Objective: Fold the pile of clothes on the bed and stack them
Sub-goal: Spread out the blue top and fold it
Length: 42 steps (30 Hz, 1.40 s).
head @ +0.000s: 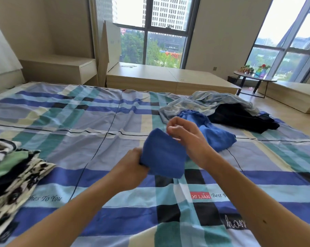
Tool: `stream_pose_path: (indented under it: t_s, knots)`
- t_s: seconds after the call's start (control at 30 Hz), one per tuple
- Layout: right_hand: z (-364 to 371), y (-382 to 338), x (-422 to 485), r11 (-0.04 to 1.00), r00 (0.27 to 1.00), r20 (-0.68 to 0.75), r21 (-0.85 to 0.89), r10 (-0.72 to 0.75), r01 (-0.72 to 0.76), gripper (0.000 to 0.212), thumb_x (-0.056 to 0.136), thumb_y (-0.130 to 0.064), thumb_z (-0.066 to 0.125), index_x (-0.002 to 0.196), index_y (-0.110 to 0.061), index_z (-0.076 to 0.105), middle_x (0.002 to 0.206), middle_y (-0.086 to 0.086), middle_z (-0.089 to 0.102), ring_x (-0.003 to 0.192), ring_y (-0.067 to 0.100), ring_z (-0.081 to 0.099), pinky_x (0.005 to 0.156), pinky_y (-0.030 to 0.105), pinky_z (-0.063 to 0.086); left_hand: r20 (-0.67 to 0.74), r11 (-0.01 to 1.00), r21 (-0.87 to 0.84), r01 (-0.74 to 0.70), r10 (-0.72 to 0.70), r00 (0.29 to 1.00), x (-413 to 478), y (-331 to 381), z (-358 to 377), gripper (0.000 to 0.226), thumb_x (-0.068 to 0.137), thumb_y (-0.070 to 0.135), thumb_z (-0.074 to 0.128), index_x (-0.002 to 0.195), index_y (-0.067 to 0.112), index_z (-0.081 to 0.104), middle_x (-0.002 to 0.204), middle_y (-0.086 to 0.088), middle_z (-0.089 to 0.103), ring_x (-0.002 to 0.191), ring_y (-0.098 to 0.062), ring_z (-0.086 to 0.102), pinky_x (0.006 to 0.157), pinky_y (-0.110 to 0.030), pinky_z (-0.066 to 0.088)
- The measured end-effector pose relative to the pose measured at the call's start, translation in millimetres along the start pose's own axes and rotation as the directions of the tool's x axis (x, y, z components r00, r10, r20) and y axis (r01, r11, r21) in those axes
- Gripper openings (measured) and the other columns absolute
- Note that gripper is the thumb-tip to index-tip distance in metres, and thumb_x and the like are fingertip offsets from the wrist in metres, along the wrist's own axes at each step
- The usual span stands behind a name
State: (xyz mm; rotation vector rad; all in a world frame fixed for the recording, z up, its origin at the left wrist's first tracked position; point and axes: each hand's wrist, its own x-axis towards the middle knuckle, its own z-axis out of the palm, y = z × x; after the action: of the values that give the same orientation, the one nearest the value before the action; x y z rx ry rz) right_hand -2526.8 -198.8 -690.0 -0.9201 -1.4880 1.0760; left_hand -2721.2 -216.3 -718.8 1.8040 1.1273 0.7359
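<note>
Gripping the near-left edge of a blue cloth bundle (164, 155), the person's left hand (132, 161) had its fingers curled tightly into the fabric. The bundle sat low over the middle of the bed (79, 122), and whether it touched the plaid sheet could not be told. Its long axis ran from that grip up and away toward the right hand (189, 138), which hung at the bundle's far-right corner. The right hand's fingers were curled together, and it could not be told whether they pinched the cloth or held nothing.

More loose blue fabric (216, 136) lay just beyond the bundle to the right, partly hidden by the right wrist. It may have been the same garment. Farther right of the bundle sprawled the unfolded pile (213, 104), pale grey-blue cloth draped over something black.

Well to the left of the bundle, at the bed's near edge, sat the stack of folded clothes (13, 175) in stripes, green and a dark print. The left hand was the nearer one to it. Only bare sheet lay between bundle and stack, so a move leftward looked unobstructed. Any blue fabric trailing from the bundle could drag. A round table (253, 78) stood on the floor far beyond the bundle, by the windows.
</note>
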Motion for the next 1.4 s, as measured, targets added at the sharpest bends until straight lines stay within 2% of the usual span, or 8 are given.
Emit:
stream_pose_path:
  t_s: [0.1, 0.2, 0.33, 0.57, 0.83, 1.0, 1.17, 1.4]
  knots:
    - [-32.4, 44.3, -7.0, 0.894, 0.995, -0.086, -0.440, 0.048, -0.081, 0.033, 0.077, -0.001, 0.058, 0.108, -0.011, 0.059, 0.099, -0.001, 0.067, 0.088, 0.001, 0.061, 0.080, 0.021, 0.047, 0.059, 0.961, -0.270, 0.062, -0.048, 0.997, -9.2, 16.8, -14.3, 0.016, 0.056, 0.007, 0.037, 0.060, 0.011, 0.052, 0.041, 0.007, 0.046, 0.039, 0.001, 0.039, 0.044, -0.015, 0.031]
    - [-68.8, 95.0, -24.9, 0.448, 0.911, 0.002, -0.871, 0.413, -0.201, 0.092, 0.067, -0.024, 0.069, 0.151, -0.025, 0.033, 0.159, 0.004, 0.028, 0.149, 0.021, 0.024, 0.120, 0.045, 0.024, 0.230, 0.925, -0.306, 0.227, -0.160, 0.960, -18.8, 15.4, -37.8, 0.028, 0.062, 0.005, 0.067, 0.037, 0.009, 0.057, 0.038, 0.006, 0.046, 0.036, 0.003, 0.040, 0.049, -0.014, 0.034]
    - [-81.7, 121.6, -35.9, 0.043, 0.845, -0.297, -0.935, 0.445, -0.352, 0.043, 0.086, -0.029, 0.062, 0.128, -0.032, 0.052, 0.153, 0.004, 0.037, 0.147, 0.028, 0.027, 0.118, 0.063, 0.014, 0.318, 0.961, 0.172, 0.216, -0.261, 0.911, -21.7, -6.0, -84.7, 0.020, 0.078, 0.025, 0.054, 0.089, 0.016, 0.069, 0.092, -0.022, 0.069, 0.078, -0.020, 0.059, 0.072, -0.042, 0.050]
    - [-42.8, 88.5, -26.3, 0.377, 0.895, -0.142, -0.870, 0.422, -0.316, 0.018, 0.071, -0.021, 0.038, 0.083, -0.026, 0.051, 0.099, 0.009, 0.068, 0.095, 0.034, 0.063, 0.077, 0.040, 0.048, 0.245, 0.482, 0.876, 0.023, -0.485, 0.840, -19.3, -30.1, -80.7, 0.060, 0.086, 0.020, 0.057, 0.142, 0.026, 0.037, 0.141, 0.002, 0.050, 0.126, -0.018, 0.050, 0.104, -0.032, 0.042]
    - [26.8, 45.7, -30.5, 0.865, 0.793, 0.408, -0.417, 0.453, -0.279, 0.030, 0.086, -0.004, 0.061, 0.115, 0.002, 0.059, 0.114, 0.024, 0.067, 0.108, 0.030, 0.065, 0.095, 0.051, 0.049, 0.330, 0.837, 0.531, -0.134, -0.059, 0.942, -16.4, -33.5, -14.2, 0.128, 0.071, 0.056, 0.079, 0.158, 0.030, -0.010, 0.162, 0.015, 0.018, 0.146, -0.004, 0.024, 0.116, -0.020, 0.025]
    - [4.1, 56.5, -25.4, 0.835, 0.827, 0.367, -0.511, 0.426, -0.203, 0.025, 0.081, -0.012, 0.069, 0.106, -0.012, 0.071, 0.104, 0.016, 0.073, 0.097, 0.026, 0.068, 0.093, 0.043, 0.052, 0.289, 0.744, 0.632, -0.218, 0.034, 0.957, -3.7, -51.1, -8.7, 0.040, 0.083, 0.029, 0.063, 0.117, 0.043, 0.048, 0.116, 0.010, 0.062, 0.108, -0.021, 0.059, 0.089, -0.041, 0.049]
    - [-40.8, 84.8, -29.6, 0.584, 0.928, 0.120, -0.803, 0.353, -0.119, 0.043, 0.080, -0.002, 0.056, 0.112, -0.029, 0.065, 0.128, 0.003, 0.057, 0.119, 0.016, 0.055, 0.104, 0.033, 0.041, 0.376, 0.810, 0.536, -0.237, 0.023, 0.926, -2.1, -46.2, -34.4, 0.035, 0.061, 0.008, 0.038, 0.080, 0.032, 0.055, 0.088, 0.007, 0.060, 0.087, -0.015, 0.056, 0.080, -0.036, 0.048]
    - [-37.9, 101.8, -38.4, 0.433, 0.882, 0.264, -0.898, 0.390, 0.078, 0.039, 0.085, -0.023, 0.075, 0.122, -0.015, 0.065, 0.132, 0.001, 0.060, 0.122, 0.019, 0.054, 0.108, 0.033, 0.038, -0.264, 0.685, 0.723, 0.089, 0.154, 0.952, 12.1, -67.9, -76.1, 0.034, 0.066, 0.009, 0.052, 0.085, 0.035, 0.063, 0.101, 0.005, 0.059, 0.101, -0.031, 0.057, 0.085, -0.044, 0.045]
